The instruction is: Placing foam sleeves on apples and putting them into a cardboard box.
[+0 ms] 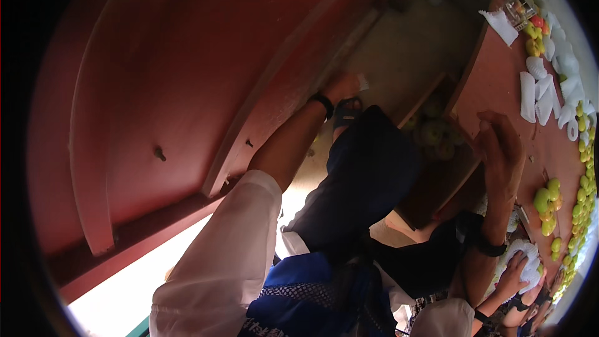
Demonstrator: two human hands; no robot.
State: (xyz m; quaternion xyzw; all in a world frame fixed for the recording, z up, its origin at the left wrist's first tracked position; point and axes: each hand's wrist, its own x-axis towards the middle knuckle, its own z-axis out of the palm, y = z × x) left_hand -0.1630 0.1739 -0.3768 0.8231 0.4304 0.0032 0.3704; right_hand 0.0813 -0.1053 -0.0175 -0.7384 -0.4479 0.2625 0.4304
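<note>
My left hand [344,85] reaches low beside the red panel, above the floor near my sandalled foot [347,110]. It is dim and blurred, with a small white piece, apparently foam net [362,82], at its fingertips. My right hand [503,154] is raised at the edge of the reddish table [496,75], fingers loosely bent and nothing visible in them. On the tabletop beyond it lie white foam net sleeves [543,93]. Several green-yellow fruits [547,206] form a small group to its side. Below the table edge, fruits, some apparently in foam nets [433,133], sit in a shadowed wooden box [421,100].
A red panel [154,103] with a protruding bolt [160,153] stands along my left. A clear container [518,9] sits at the table's far end. Rows of fruit [578,210] run along the far side. Another person's hand [512,271] holds a foam-netted fruit [526,264].
</note>
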